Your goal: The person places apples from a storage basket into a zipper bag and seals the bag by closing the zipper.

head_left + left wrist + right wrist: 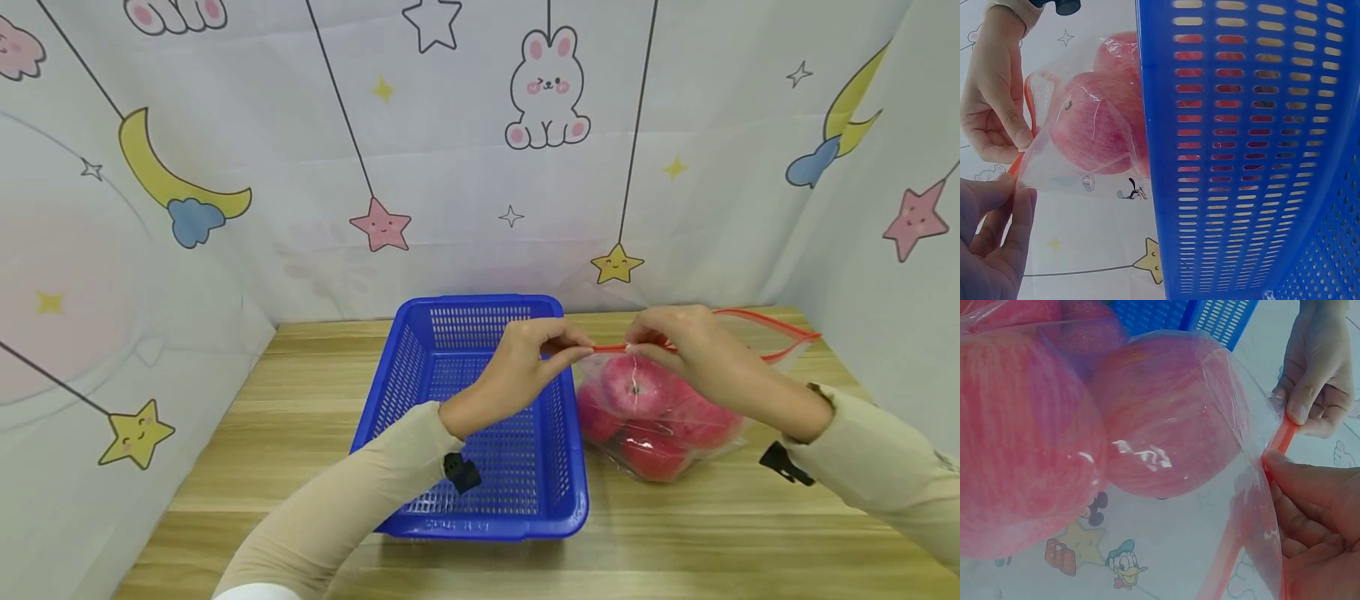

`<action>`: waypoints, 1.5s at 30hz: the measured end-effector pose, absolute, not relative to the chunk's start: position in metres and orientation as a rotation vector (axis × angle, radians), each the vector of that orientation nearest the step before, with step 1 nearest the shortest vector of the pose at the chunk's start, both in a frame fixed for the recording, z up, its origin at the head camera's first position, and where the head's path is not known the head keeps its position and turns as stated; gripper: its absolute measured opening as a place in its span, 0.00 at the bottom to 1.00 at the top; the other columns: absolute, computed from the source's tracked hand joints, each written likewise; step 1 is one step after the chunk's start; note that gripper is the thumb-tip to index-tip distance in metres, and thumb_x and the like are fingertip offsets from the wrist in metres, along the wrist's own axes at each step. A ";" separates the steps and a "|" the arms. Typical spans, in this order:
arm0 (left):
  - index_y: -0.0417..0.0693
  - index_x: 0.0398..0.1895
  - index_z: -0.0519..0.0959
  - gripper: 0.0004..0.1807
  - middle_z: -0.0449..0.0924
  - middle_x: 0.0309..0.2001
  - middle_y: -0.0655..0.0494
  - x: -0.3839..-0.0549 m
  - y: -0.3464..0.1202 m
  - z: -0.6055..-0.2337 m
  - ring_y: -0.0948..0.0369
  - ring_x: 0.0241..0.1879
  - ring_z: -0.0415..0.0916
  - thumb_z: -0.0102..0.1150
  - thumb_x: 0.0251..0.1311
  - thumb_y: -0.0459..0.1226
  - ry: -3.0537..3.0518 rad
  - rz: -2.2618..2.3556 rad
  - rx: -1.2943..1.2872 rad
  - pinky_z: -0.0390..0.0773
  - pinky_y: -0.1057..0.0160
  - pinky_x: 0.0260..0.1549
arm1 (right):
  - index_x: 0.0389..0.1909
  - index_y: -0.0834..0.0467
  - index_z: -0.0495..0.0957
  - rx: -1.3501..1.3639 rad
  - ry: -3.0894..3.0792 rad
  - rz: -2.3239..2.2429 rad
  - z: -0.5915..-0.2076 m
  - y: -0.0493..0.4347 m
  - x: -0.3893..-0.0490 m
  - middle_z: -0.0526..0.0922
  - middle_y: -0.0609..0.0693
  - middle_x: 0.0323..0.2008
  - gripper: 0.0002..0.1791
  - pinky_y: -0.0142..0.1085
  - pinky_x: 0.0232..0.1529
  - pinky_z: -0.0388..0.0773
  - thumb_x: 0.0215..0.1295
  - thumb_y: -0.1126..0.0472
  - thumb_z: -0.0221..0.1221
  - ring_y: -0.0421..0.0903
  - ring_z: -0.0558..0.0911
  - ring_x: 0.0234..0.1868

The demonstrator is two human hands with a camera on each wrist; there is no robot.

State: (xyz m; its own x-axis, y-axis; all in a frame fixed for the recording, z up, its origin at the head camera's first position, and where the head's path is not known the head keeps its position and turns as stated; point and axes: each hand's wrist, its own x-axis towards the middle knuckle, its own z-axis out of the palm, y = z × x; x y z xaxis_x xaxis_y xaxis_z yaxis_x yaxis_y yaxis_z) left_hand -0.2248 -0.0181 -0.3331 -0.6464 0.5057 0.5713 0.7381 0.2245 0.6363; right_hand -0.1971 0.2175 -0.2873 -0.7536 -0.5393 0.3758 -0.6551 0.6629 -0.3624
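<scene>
A clear zip bag (611,460) with a red zip strip stands on the table right of the basket, with several red apples (654,450) inside. My left hand (525,354) pinches the left end of the red strip between thumb and fingers. Close beside it, my right hand (693,350) pinches the same strip a little further right. Beyond the right hand the bag's mouth gapes, its two red edges apart. In the right wrist view the apples (1172,419) press against the clear film, and both thumbs lie on the strip.
A blue plastic basket (487,528) with slotted walls stands under my left forearm, with nothing in it. The wooden table (300,400) meets a white printed cloth (465,150) at the back and sides. Small black devices (461,472) sit at both wrists.
</scene>
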 end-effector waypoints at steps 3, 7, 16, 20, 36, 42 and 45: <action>0.42 0.38 0.86 0.04 0.85 0.35 0.56 -0.224 -0.019 -0.333 0.71 0.34 0.80 0.63 0.64 0.30 -2.258 -1.388 -1.173 0.81 0.71 0.36 | 0.35 0.58 0.83 0.967 -2.643 0.713 -0.288 0.218 -0.197 0.84 0.45 0.31 0.08 0.42 0.37 0.83 0.57 0.72 0.69 0.44 0.83 0.34; 0.42 0.38 0.86 0.04 0.85 0.35 0.56 -0.224 -0.019 -0.333 0.71 0.34 0.80 0.63 0.64 0.30 -2.260 -1.388 -1.176 0.81 0.71 0.36 | 0.36 0.59 0.83 0.971 -2.644 0.717 -0.288 0.218 -0.198 0.84 0.45 0.32 0.07 0.43 0.38 0.83 0.58 0.71 0.69 0.44 0.84 0.35; 0.42 0.38 0.86 0.03 0.85 0.34 0.57 -0.225 -0.021 -0.335 0.71 0.33 0.79 0.63 0.65 0.31 -2.253 -1.377 -1.184 0.81 0.70 0.35 | 0.35 0.58 0.83 0.968 -2.636 0.721 -0.289 0.217 -0.198 0.84 0.45 0.32 0.07 0.43 0.37 0.83 0.58 0.72 0.68 0.44 0.83 0.35; 0.42 0.38 0.86 0.03 0.85 0.34 0.57 -0.225 -0.021 -0.335 0.71 0.33 0.79 0.63 0.64 0.30 -2.254 -1.374 -1.180 0.81 0.70 0.34 | 0.34 0.58 0.83 0.969 -2.637 0.714 -0.289 0.217 -0.198 0.84 0.45 0.31 0.08 0.43 0.37 0.83 0.58 0.72 0.68 0.44 0.83 0.34; 0.41 0.38 0.86 0.04 0.85 0.35 0.56 -0.225 -0.020 -0.335 0.71 0.33 0.79 0.64 0.64 0.30 -2.245 -1.372 -1.186 0.81 0.71 0.35 | 0.36 0.58 0.83 0.950 -2.660 0.716 -0.289 0.219 -0.199 0.85 0.45 0.33 0.07 0.45 0.38 0.83 0.58 0.70 0.69 0.45 0.84 0.35; 0.41 0.38 0.86 0.04 0.85 0.34 0.56 -0.225 -0.020 -0.334 0.71 0.33 0.79 0.64 0.64 0.30 -2.243 -1.373 -1.189 0.81 0.71 0.34 | 0.35 0.59 0.83 0.969 -2.637 0.711 -0.290 0.219 -0.200 0.84 0.45 0.32 0.08 0.44 0.37 0.83 0.57 0.71 0.69 0.44 0.83 0.34; 0.41 0.38 0.86 0.04 0.85 0.34 0.56 -0.226 -0.021 -0.335 0.70 0.33 0.79 0.64 0.64 0.30 -2.245 -1.371 -1.194 0.81 0.71 0.34 | 0.35 0.58 0.83 0.973 -2.623 0.708 -0.290 0.219 -0.200 0.84 0.44 0.32 0.08 0.43 0.36 0.83 0.56 0.71 0.70 0.44 0.83 0.34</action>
